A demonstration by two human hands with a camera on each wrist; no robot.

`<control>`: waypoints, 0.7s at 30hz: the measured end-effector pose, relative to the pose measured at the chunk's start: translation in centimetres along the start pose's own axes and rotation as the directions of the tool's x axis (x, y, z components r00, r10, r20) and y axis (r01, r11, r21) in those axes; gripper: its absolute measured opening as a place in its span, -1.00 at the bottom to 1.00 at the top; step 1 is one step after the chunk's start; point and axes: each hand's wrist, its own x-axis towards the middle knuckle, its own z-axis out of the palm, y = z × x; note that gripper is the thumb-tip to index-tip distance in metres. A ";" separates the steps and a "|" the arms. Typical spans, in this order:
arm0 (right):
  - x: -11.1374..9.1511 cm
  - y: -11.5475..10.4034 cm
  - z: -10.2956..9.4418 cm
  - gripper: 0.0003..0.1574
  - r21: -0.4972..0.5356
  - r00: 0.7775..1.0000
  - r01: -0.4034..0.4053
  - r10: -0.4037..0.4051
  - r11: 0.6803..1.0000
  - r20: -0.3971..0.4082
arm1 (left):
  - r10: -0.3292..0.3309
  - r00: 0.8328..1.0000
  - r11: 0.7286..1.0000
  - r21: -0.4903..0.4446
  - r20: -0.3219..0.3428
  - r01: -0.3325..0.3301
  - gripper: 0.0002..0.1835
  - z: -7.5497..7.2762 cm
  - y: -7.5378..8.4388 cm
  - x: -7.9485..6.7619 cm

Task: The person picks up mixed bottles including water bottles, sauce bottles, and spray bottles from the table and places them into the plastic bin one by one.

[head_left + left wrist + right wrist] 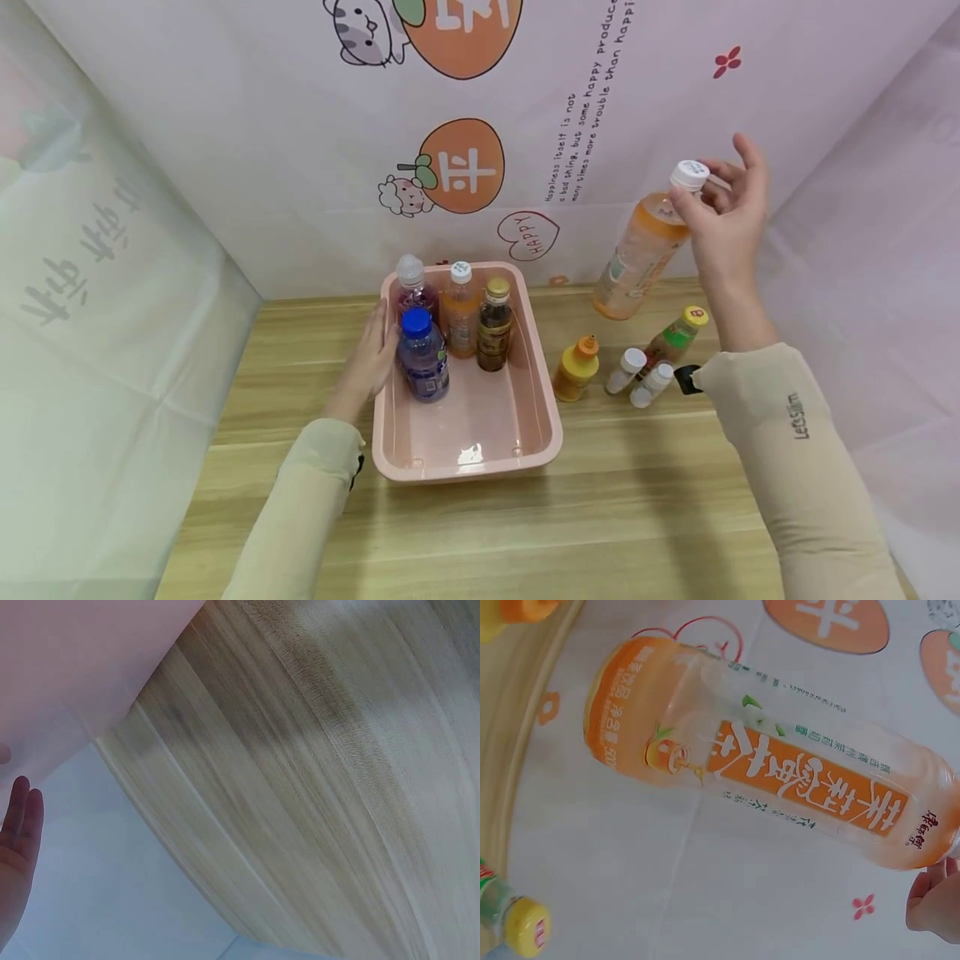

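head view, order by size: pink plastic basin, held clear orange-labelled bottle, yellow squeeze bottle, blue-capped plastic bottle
1. Pink plastic basin
2. Held clear orange-labelled bottle
3. Blue-capped plastic bottle
4. Yellow squeeze bottle

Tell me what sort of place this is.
Possibly a small staged booth rather than a lived-in room: pale printed sheets close off the back and both sides, a wooden table fills the space between, and a pink tub holds bottles.
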 end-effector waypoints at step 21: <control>-4.5 -2.4 6.0 -0.09 -0.102 0.961 0.063 -0.033 0.993 0.273 | -0.042 0.999 0.999 -0.027 0.029 0.042 -0.35 0.0 0.2 0.1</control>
